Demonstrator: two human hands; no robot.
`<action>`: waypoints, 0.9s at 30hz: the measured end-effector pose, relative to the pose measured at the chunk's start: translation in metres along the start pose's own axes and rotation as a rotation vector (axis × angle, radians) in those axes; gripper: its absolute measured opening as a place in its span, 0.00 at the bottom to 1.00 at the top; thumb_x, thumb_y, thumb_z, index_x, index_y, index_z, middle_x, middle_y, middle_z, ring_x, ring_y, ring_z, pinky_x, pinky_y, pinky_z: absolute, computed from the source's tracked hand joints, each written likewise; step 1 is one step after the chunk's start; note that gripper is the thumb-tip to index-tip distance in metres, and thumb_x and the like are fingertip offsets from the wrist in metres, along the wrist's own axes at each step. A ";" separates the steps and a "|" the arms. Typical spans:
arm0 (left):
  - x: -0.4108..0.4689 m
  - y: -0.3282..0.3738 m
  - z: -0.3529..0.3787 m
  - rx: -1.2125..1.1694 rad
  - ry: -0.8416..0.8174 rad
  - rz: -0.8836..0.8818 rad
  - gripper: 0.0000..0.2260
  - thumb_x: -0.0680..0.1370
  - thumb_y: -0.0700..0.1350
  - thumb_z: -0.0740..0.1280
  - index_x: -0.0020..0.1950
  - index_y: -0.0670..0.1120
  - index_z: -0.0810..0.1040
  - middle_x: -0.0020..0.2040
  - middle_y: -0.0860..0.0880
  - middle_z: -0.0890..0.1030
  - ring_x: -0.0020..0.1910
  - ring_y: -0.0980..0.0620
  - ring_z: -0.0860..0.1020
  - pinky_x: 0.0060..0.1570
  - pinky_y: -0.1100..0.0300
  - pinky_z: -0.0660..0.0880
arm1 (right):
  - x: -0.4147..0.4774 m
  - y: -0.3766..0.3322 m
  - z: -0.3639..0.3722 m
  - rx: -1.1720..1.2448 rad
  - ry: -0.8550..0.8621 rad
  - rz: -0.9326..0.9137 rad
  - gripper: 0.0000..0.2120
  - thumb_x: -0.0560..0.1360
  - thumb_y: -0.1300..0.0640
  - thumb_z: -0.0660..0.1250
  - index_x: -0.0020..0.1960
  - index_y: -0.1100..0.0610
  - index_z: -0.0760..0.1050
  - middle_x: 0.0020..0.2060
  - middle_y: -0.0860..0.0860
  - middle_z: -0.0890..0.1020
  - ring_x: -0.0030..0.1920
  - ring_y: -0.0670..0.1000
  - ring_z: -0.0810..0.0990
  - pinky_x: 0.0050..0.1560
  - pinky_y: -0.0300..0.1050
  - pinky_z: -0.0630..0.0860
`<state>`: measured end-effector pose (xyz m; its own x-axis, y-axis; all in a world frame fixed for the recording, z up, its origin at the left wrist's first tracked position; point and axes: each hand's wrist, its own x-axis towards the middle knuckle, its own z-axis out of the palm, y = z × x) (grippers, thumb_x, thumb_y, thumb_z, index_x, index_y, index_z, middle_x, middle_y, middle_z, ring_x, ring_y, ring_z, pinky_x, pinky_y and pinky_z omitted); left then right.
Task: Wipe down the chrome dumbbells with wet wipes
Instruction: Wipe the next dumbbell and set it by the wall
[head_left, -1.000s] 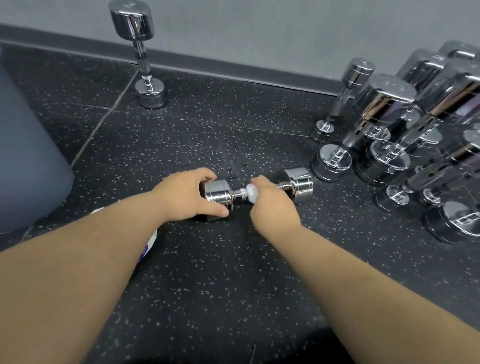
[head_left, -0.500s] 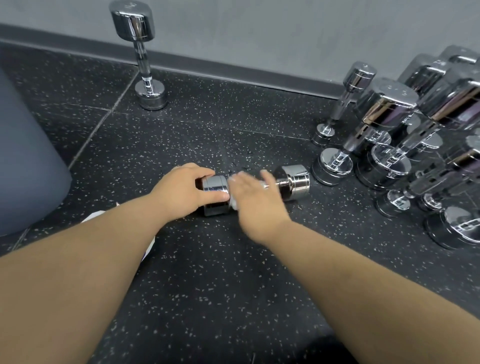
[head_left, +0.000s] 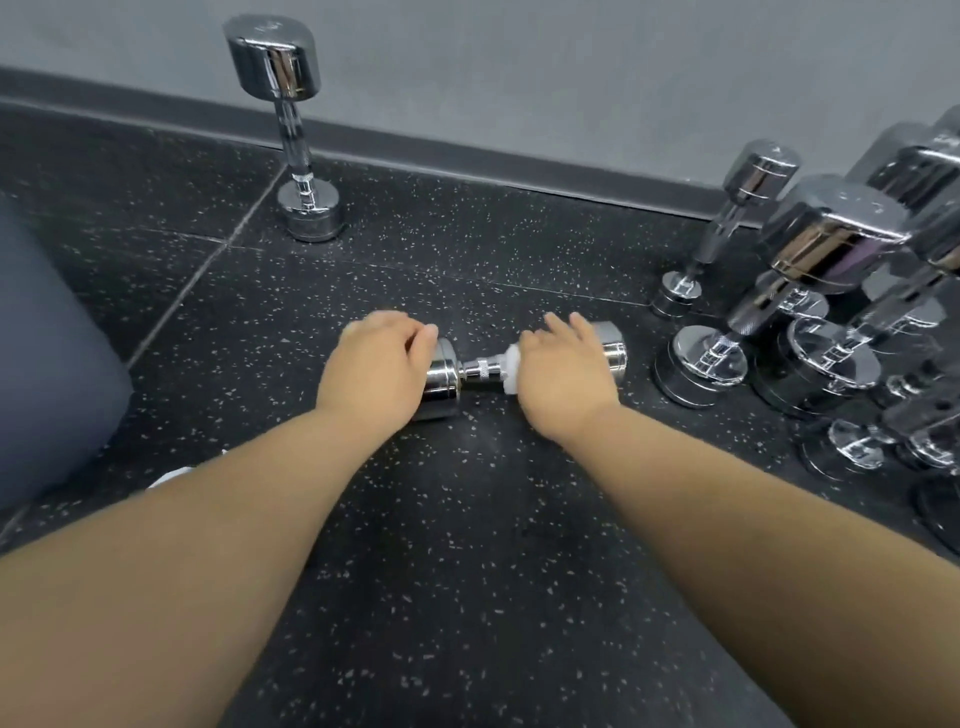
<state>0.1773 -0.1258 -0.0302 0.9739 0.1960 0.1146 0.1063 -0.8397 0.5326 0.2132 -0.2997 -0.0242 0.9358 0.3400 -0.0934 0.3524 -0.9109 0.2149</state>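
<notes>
One wipe (head_left: 511, 370) slid rightward along the dumbbell (head_left: 442, 376).

Mirror-glossy chrome metal dumbbell (head_left: 524, 366), soft white wet wipe (head_left: 511, 370), matt speckled rubber floor (head_left: 467, 545)

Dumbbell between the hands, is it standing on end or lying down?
Lying down: the dumbbell has its handle level along the floor, left hand gripping one head, right hand holding a wipe on it.

Lying dumbbell (head_left: 441, 382): mirror-bright silver chrome. Wipe (head_left: 511, 371) on its handle: white. Floor (head_left: 467, 519) under it: black, flecked white and grey. Wall (head_left: 519, 78) beyond it: plain grey. Pad (head_left: 47, 364) left of it: slate blue-grey.
</notes>
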 end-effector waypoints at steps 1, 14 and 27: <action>0.010 -0.003 0.000 0.019 0.002 -0.007 0.18 0.84 0.53 0.54 0.48 0.46 0.79 0.56 0.47 0.76 0.55 0.44 0.74 0.52 0.53 0.70 | 0.010 0.004 -0.002 -0.002 -0.012 0.062 0.27 0.78 0.59 0.59 0.75 0.61 0.60 0.71 0.56 0.71 0.78 0.54 0.55 0.77 0.53 0.44; 0.057 -0.017 0.003 0.026 0.073 0.065 0.16 0.83 0.54 0.56 0.57 0.49 0.81 0.59 0.49 0.75 0.61 0.47 0.69 0.56 0.55 0.67 | 0.057 -0.008 -0.017 -0.070 0.117 0.009 0.12 0.77 0.58 0.62 0.61 0.55 0.75 0.59 0.54 0.74 0.60 0.57 0.67 0.53 0.48 0.64; 0.087 -0.022 0.003 0.052 0.104 -0.075 0.14 0.84 0.47 0.53 0.47 0.43 0.75 0.51 0.43 0.77 0.47 0.44 0.71 0.46 0.52 0.68 | 0.070 -0.031 -0.006 -0.161 0.145 -0.182 0.19 0.78 0.61 0.57 0.68 0.64 0.70 0.60 0.58 0.71 0.58 0.58 0.68 0.57 0.49 0.67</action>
<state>0.2606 -0.0913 -0.0343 0.9371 0.3084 0.1635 0.1910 -0.8450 0.4994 0.2680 -0.2460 -0.0318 0.8450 0.5346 -0.0073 0.5010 -0.7869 0.3603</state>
